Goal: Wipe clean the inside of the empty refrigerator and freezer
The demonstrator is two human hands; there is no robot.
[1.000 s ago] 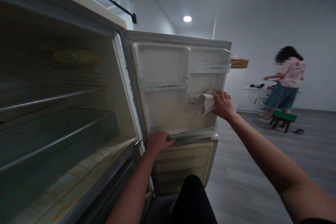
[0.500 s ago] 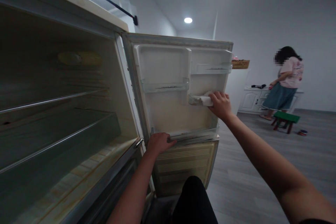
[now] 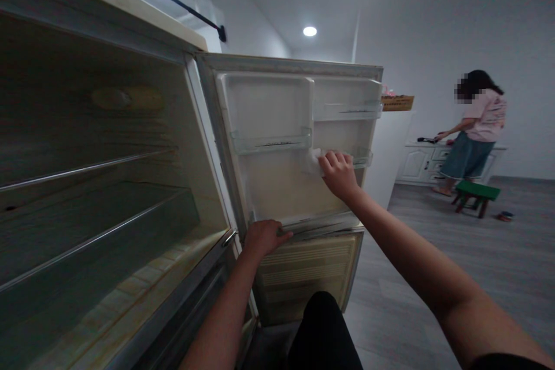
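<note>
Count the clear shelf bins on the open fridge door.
4: upper left bin, upper right bin, a small middle-right bin beside the right hand, and the bottom bin near the left hand.

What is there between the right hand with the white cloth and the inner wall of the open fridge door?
Nothing visible. The right hand presses the white cloth against the door wall beside the small clear shelf, with the fingers wrapped around the cloth. The left hand grips the door's bottom edge, below and clear of the cloth.
</note>
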